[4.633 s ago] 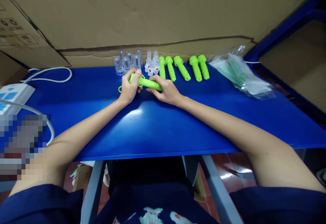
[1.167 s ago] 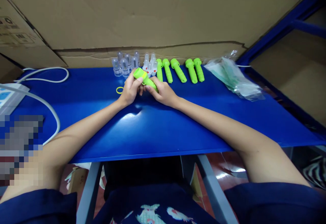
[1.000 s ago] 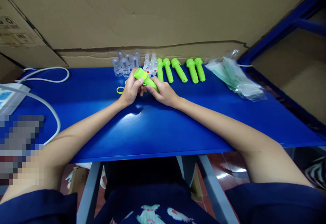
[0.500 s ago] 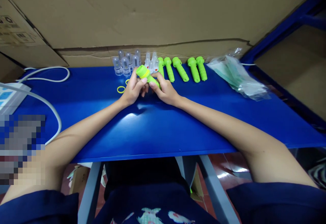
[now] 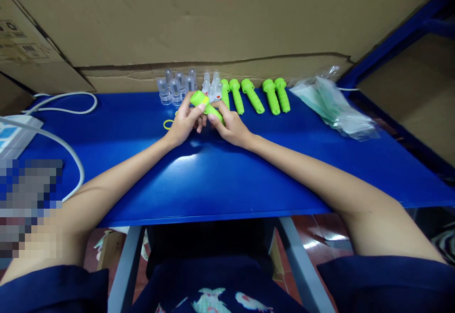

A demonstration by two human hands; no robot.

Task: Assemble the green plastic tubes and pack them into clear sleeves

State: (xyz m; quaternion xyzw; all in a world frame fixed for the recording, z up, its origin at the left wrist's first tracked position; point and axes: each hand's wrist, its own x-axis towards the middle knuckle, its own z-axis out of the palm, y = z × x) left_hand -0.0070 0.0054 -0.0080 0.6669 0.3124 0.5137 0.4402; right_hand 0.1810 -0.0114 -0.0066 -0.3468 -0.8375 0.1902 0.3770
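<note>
Both hands hold one lime-green plastic flashlight body [image 5: 205,105] tilted up above the blue table [image 5: 213,170]. My left hand [image 5: 183,124] pinches its wide head end with thumb and fingers. My right hand [image 5: 230,125] is closed round its handle end. A thin yellow-green ring [image 5: 168,124] lies flat on the table just left of my left hand. Several more green flashlight bodies [image 5: 253,96] lie in a row behind my right hand.
Clear plastic caps [image 5: 177,85] and small white parts with red dots [image 5: 212,87] stand at the back edge. A pile of clear bags [image 5: 334,109] lies at the right. A white power strip [image 5: 14,133] with its cable [image 5: 67,151] sits at the left. Cardboard boxes [image 5: 213,19] wall the back.
The flashlight body went from lying nearly flat between my hands to tilted with its head raised. The yellow-green ring now lies free on the table beside my left hand.
</note>
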